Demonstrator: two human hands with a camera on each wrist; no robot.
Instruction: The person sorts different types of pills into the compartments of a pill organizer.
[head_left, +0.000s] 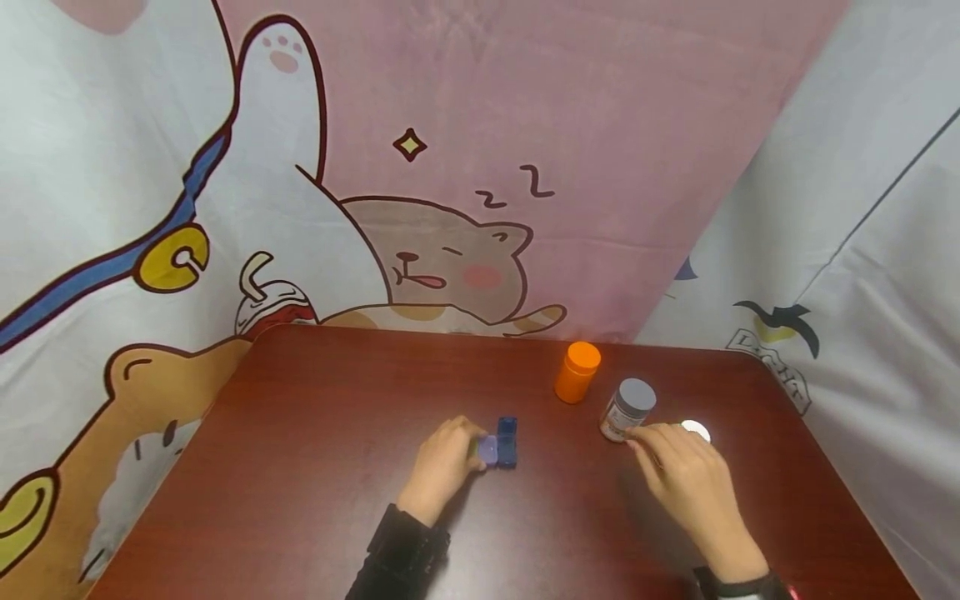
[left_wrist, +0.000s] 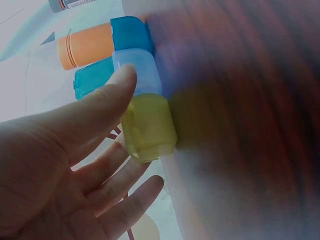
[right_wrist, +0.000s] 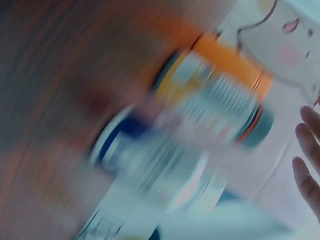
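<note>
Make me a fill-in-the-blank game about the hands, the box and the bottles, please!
1. In the left wrist view, the left hand holds a small box whose lowest part is ____.
2. The middle bottle has a ____ lid.
3. The back bottle, farthest from the right hand, is ____.
4. Counting the white-capped bottle too, there are ____ bottles.

Missing words: yellow; gray; orange; three.

L hand (left_wrist: 55,167) held small multicolor box (left_wrist: 152,130), thumb tip (left_wrist: 126,76) over pale-blue sect. (left_wrist: 145,70), other fingers (left_wrist: 135,197) below/behind yellow sect. (left_wrist: 147,120). Blue sect. (left_wrist: 131,35) at far end; teal flap (left_wrist: 94,78) stuck out beside pale-blue. Orange btl. (left_wrist: 90,46) stood behind; gray btl. (left_wrist: 56,5) cut off, top edge. Brown tbl. (left_wrist: 255,125) blurry.
</note>
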